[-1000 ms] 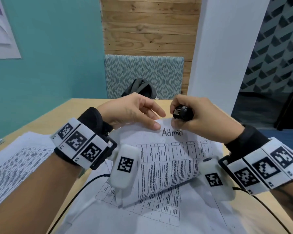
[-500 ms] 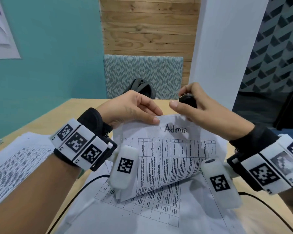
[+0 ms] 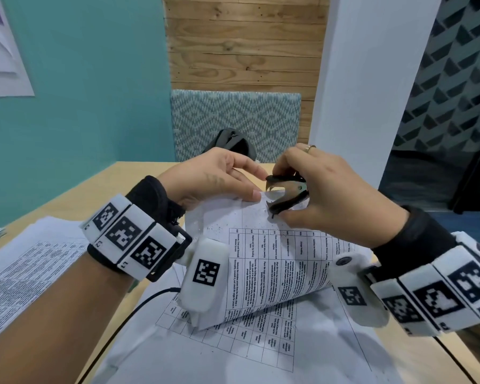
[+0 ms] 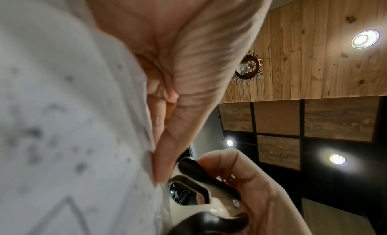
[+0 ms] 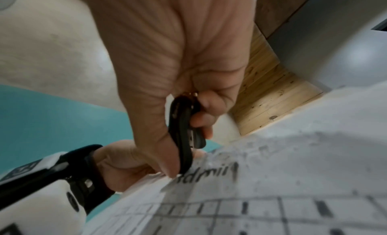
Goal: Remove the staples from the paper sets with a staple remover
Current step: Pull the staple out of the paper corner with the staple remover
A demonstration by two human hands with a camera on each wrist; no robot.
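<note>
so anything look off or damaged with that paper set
Nothing damaged that shows. The paper set is curled up off the table rather than flat, its top corner pinched by the left hand, while the right hand brings the staple remover to that corner.

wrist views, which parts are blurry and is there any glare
Left wrist view: the paper set fills the near field out of focus, and ceiling lights flare with halos. Right wrist view: the staple remover is soft, the paper's print smeared; no glare.
</note>
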